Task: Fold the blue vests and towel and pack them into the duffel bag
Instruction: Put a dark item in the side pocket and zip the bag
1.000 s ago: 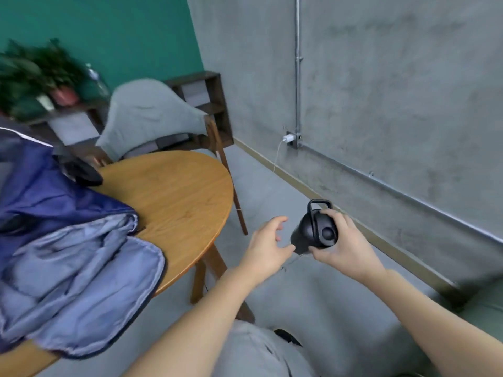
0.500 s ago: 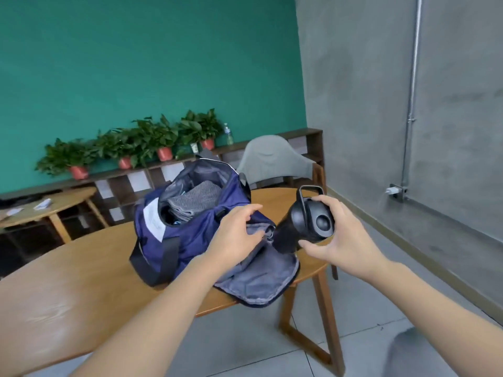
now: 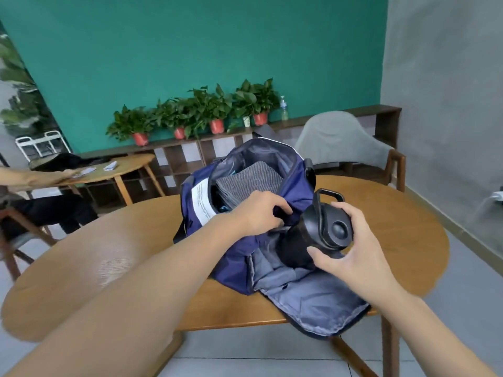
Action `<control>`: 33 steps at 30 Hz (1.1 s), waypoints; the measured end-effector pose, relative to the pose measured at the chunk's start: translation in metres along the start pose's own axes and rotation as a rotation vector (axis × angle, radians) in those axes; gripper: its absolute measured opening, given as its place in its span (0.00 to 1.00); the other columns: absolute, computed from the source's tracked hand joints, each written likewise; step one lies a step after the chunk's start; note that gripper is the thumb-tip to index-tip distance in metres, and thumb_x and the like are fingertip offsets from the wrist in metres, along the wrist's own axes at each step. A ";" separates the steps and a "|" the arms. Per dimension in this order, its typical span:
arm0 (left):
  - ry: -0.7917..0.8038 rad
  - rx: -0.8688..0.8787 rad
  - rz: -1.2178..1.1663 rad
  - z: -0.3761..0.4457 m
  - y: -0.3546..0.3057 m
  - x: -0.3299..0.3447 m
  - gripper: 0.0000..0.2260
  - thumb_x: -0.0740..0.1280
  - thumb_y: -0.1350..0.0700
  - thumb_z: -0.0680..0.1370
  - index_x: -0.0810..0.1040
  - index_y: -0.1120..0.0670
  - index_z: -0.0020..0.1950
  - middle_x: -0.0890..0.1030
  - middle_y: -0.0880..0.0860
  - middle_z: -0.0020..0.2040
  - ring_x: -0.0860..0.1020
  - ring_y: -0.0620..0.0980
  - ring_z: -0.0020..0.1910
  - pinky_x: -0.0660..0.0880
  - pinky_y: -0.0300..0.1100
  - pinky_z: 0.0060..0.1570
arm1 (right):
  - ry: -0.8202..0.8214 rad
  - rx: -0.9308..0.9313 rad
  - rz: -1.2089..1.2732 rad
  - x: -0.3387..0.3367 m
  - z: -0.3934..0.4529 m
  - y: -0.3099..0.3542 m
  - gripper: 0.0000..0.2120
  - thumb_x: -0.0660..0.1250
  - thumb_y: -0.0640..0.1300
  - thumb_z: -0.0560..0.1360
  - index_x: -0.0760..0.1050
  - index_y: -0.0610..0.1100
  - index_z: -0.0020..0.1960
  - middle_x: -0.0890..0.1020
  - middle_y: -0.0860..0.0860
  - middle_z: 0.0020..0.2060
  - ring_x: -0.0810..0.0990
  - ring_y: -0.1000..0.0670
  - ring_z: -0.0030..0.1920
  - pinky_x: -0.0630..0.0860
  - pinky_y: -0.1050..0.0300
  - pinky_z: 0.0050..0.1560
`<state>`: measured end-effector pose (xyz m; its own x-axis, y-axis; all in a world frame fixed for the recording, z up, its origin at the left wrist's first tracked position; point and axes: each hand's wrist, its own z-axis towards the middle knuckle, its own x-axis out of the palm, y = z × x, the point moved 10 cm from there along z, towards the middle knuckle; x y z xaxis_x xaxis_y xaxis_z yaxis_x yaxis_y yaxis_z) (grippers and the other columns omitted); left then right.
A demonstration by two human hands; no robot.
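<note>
Right hand (image 3: 351, 251) wrapped around the lid end of a black bottle (image 3: 324, 229), thumb under the cap, fingers curled over its top edge, loop handle sticking up at 12 o'clock of the cap. Bottle tilted, its base dipping into the opening of the duffel bag (image 3: 245, 213), cap facing the camera. Left hand (image 3: 255, 210) just at 9 o'clock of the bottle, fingers curled and pinching the navy fabric at the bag's near rim. Bare forearms running down to the lower corners.

Bag resting on the round wooden table (image 3: 394, 229), unzipped, pale grey lining showing, lid flap spilling over the table's near edge toward 5 o'clock. Folded grey striped towel (image 3: 249, 179) inside the bag, at 12 o'clock of the left hand, with a sliver of blue cloth beside it; too little visible to say which garment. White label (image 3: 201, 201) on the bag's side at 9 o'clock.

Beyond the table at 1 o'clock, a grey chair (image 3: 340, 140) with a wooden frame. Along the teal wall at 12 o'clock, a low shelf unit (image 3: 174, 161) carrying a row of potted plants (image 3: 190, 112) and a clear plastic bottle (image 3: 284, 108). At 10 o'clock, a second wooden table (image 3: 122, 170) with papers, another person's arm (image 3: 32, 176) lying across it.
</note>
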<state>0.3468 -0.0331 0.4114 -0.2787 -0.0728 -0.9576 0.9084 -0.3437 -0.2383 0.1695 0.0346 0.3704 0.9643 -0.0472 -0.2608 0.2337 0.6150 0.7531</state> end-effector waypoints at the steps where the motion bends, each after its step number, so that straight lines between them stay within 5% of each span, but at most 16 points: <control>1: 0.038 0.014 0.024 0.004 0.000 0.005 0.16 0.74 0.59 0.75 0.83 0.48 0.62 0.81 0.43 0.49 0.74 0.43 0.46 0.67 0.31 0.50 | 0.000 0.014 0.017 0.001 0.003 -0.003 0.39 0.82 0.42 0.64 0.67 0.56 0.69 0.76 0.57 0.64 0.76 0.56 0.65 0.75 0.52 0.65; 5: 0.097 0.030 0.028 0.016 0.002 0.001 0.12 0.72 0.61 0.77 0.86 0.47 0.55 0.85 0.43 0.54 0.77 0.39 0.51 0.66 0.21 0.52 | 0.001 0.023 0.057 0.005 0.015 -0.004 0.40 0.82 0.43 0.64 0.66 0.56 0.70 0.76 0.57 0.64 0.76 0.56 0.65 0.74 0.51 0.66; 11: 0.051 0.005 -0.081 0.027 -0.006 -0.071 0.13 0.72 0.58 0.78 0.87 0.39 0.47 0.84 0.34 0.50 0.79 0.36 0.55 0.71 0.34 0.59 | 0.045 0.020 0.102 0.018 0.024 -0.001 0.42 0.82 0.44 0.64 0.64 0.58 0.71 0.75 0.62 0.64 0.77 0.57 0.64 0.74 0.56 0.65; 18: 0.061 -0.007 -0.140 0.025 -0.027 -0.129 0.12 0.71 0.60 0.79 0.88 0.43 0.47 0.85 0.37 0.50 0.79 0.34 0.55 0.69 0.34 0.62 | 0.036 -0.059 0.086 0.035 0.035 0.013 0.41 0.81 0.47 0.68 0.63 0.61 0.73 0.70 0.67 0.69 0.68 0.61 0.72 0.67 0.65 0.70; 24: 0.030 -0.029 -0.192 0.016 -0.032 -0.152 0.11 0.70 0.62 0.80 0.88 0.46 0.48 0.86 0.38 0.49 0.80 0.31 0.53 0.69 0.29 0.56 | 0.228 -0.049 -0.079 0.084 0.038 -0.002 0.43 0.74 0.60 0.71 0.52 0.67 0.78 0.61 0.64 0.73 0.61 0.63 0.74 0.64 0.60 0.73; 30: 0.017 -0.043 -0.180 0.006 -0.031 -0.155 0.12 0.71 0.62 0.79 0.88 0.45 0.46 0.86 0.40 0.51 0.80 0.33 0.54 0.69 0.28 0.56 | 0.070 -0.015 0.036 0.097 0.041 -0.008 0.40 0.76 0.55 0.73 0.57 0.63 0.77 0.61 0.61 0.74 0.59 0.64 0.75 0.56 0.78 0.67; 33: 0.027 -0.055 -0.183 0.003 -0.033 -0.158 0.11 0.71 0.62 0.79 0.88 0.46 0.48 0.86 0.41 0.50 0.81 0.37 0.54 0.71 0.35 0.62 | -0.041 0.083 0.070 0.095 0.048 -0.021 0.41 0.75 0.55 0.73 0.54 0.63 0.79 0.59 0.57 0.75 0.58 0.60 0.76 0.56 0.75 0.67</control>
<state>0.3596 -0.0129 0.5714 -0.4331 0.0115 -0.9013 0.8590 -0.2976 -0.4166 0.2625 -0.0204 0.3584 0.9826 -0.0394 -0.1817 0.1731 0.5508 0.8165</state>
